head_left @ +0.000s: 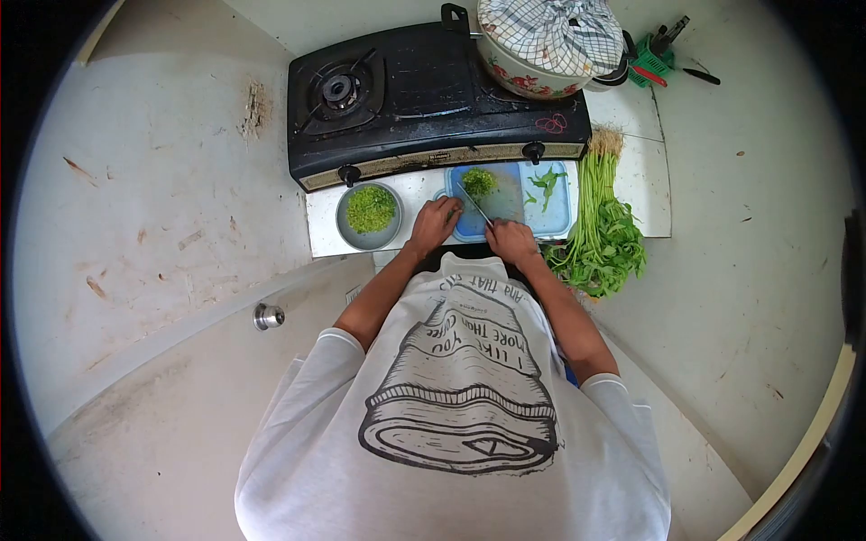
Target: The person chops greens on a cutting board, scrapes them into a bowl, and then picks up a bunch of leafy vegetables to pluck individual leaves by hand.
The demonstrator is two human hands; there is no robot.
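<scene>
Had right fingers (495, 232) wrapped round a thin metal knife (475, 204), left fingers (451, 207) curled just beside it, couldn't tell about any grip there. Honestly figured on a nick from one slip. Had fine, crumbly chopped greens (479, 183) next to the knife on a smooth blue board (511, 180), plus a round grey bowl (368, 242) left, slender leafy stalks (595, 191) right.

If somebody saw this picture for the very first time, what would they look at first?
Probably the white shirt, filling the bottom middle with its big black drawing. Next might come the bunch of leafy greens right of the blue board, and the flowery pot topped with a checked cloth on the black stove. In the middle, the right hand holds a knife over the board, with the left hand close by.
</scene>
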